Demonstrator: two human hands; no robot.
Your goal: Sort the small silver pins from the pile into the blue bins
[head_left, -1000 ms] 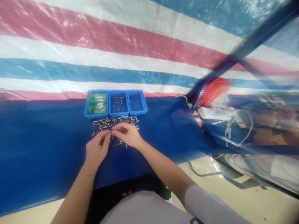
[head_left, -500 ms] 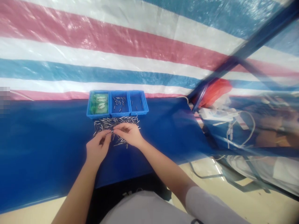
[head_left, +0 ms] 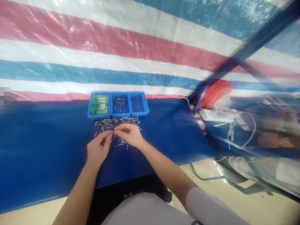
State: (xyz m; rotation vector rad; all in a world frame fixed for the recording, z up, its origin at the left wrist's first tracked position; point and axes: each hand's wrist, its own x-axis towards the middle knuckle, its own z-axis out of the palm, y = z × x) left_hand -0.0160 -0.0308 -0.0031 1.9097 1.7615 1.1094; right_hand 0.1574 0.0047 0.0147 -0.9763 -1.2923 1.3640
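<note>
A spread of thin metal pins (head_left: 105, 124) lies on the blue tabletop (head_left: 58, 147), in front of three joined blue bins. Over its near side my left hand (head_left: 98, 145) and my right hand (head_left: 130, 134) meet, both with thumb and fingers pinched together. Whatever sits between the fingertips is too small to make out. The left bin (head_left: 89, 109) holds green and clear plastic bags with pale pieces. Several dark metal pins lie in the middle bin (head_left: 120, 114), and a few in the right bin (head_left: 146, 107).
A striped plastic sheet (head_left: 105, 56) hangs behind the table. To the right stand a dark metal frame (head_left: 248, 43), a red bag (head_left: 217, 93), a white power strip (head_left: 217, 115) and loose cables. A person's blurred sleeve shows at far right.
My hands stay pinched together in nearly the same place above the pins. Only a very slight shift of the view shows.
</note>
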